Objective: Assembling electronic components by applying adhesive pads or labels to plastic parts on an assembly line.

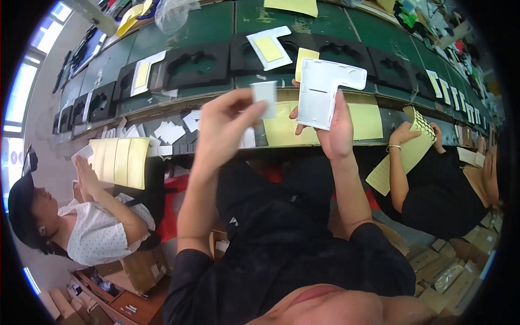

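Note:
My left hand pinches a small white rectangular piece upright between thumb and fingers. Close by on the right, my right hand grips a white L-shaped plastic shell from below, its raised rim and hollow side toward me. Fingertips show at the shell's left edge. A small gap separates the white piece from the shell. Behind the shell's upper left corner a yellow sheet sticks out; whether it is attached cannot be seen. Yellow sheets lie on the lower ledge behind my hands.
Black foam trays line the green bench. Two hold white L-shaped pieces with yellow patches. Loose white pieces lie left on the ledge. Co-workers sit on both sides, one holding a yellow sheet.

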Motion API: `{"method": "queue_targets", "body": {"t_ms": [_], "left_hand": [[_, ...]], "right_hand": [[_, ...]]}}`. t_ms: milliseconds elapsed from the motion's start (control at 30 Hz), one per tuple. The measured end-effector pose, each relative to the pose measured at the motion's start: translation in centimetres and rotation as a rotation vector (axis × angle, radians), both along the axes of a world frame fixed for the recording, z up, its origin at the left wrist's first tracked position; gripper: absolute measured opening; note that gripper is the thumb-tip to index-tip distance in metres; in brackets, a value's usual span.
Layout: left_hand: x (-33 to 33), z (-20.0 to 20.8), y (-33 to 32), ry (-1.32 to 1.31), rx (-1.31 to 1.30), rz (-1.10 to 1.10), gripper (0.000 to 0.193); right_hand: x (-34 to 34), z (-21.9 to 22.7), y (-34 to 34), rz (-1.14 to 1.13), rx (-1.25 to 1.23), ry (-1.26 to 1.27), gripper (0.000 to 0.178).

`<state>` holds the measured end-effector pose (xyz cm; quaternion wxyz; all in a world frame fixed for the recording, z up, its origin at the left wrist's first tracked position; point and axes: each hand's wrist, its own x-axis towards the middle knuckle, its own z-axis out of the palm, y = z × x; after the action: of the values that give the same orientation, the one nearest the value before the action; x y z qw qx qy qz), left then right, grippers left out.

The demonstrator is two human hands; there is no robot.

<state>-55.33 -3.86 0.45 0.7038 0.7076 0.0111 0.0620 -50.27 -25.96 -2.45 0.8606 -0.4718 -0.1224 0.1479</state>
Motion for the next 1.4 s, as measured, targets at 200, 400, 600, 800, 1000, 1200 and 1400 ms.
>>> {"method": "queue_targets", "body": {"t_ms": [200,400,600,800,1000,1200,1400], "left_hand": [[0.2,0.5,-1.8,-0.027,-0.222,0.008,0.029],[0.0,0.7,-2.1,-0.030,-0.190,-0.014,0.030],[0.2,0.8,-3.5,-0.130,-0.077,-0.001,0.056],[0.4,0.8,-4.8,-0.036,-0.205,-0.023,0.036],[0.9,-1.1,-3.0,-0.194,-0.131,0.038,0.030],[3.7,-3.0,-5.0,-0.226,-0.133,0.323,0.017],[6.3,-5.9,-6.2,-0.273,-0.352,0.474,0.018]], "right_hand": [[-1.3,1.3,1.6,0.031,0.015,0.012,0.064],[-1.8,1.3,1.5,0.046,0.026,0.045,0.061],[-2.5,1.5,2.3,-0.089,-0.046,-0.027,0.044],[-3.4,0.4,2.4,-0.159,-0.067,-0.018,0.040],[-4.1,0.8,2.4,-0.193,-0.029,0.005,0.037],[-4.0,-1.5,5.8,-0.299,-0.055,0.039,0.031],[-2.5,-3.0,7.4,-0.334,0.070,0.132,0.042]]}}
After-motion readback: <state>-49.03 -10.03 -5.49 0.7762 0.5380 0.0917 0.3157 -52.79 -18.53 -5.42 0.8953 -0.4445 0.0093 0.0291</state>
